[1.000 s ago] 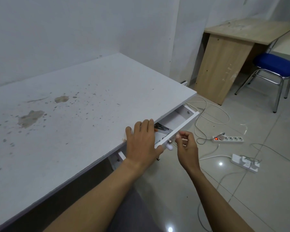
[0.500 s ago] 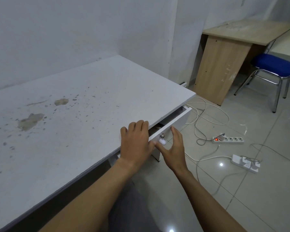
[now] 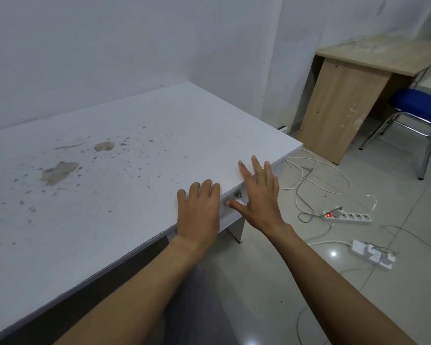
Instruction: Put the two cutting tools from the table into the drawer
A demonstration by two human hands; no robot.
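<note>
Since a second ago the drawer (image 3: 234, 207) has gone from pulled out, with metal tools showing inside, to shut flush under the edge of the table (image 3: 135, 170); the right hand (image 3: 261, 195) has left the knob and now lies spread against the drawer front.

Around the table: the white top is bare but stained, with brownish patches and dark specks toward its left side. Beyond its far right corner stands a wooden desk (image 3: 346, 103) against the wall, and beside that a blue chair (image 3: 418, 105) on chrome legs. On the tiled floor to the right lie loose white cables (image 3: 316, 175), a power strip (image 3: 348, 217) with a lit red switch, and a second white strip (image 3: 373, 253) nearer the camera. Nothing stands between the hands and the drawer.

The left hand (image 3: 199, 210) rests palm down on the table's front edge, fingers together and slightly curled over the top, holding nothing. The right hand is open wide, fingers fanned, palm toward the drawer front, fingertips reaching up to the table edge and thumb stretched left toward the left hand; it grips nothing.

Between the two hands a small round metal lock (image 3: 238, 194) shows on the drawer front, just above the right thumb. The two cutting tools are out of sight, none on the table top; the closed drawer lies directly under the left hand's fingers and behind the right palm.
</note>
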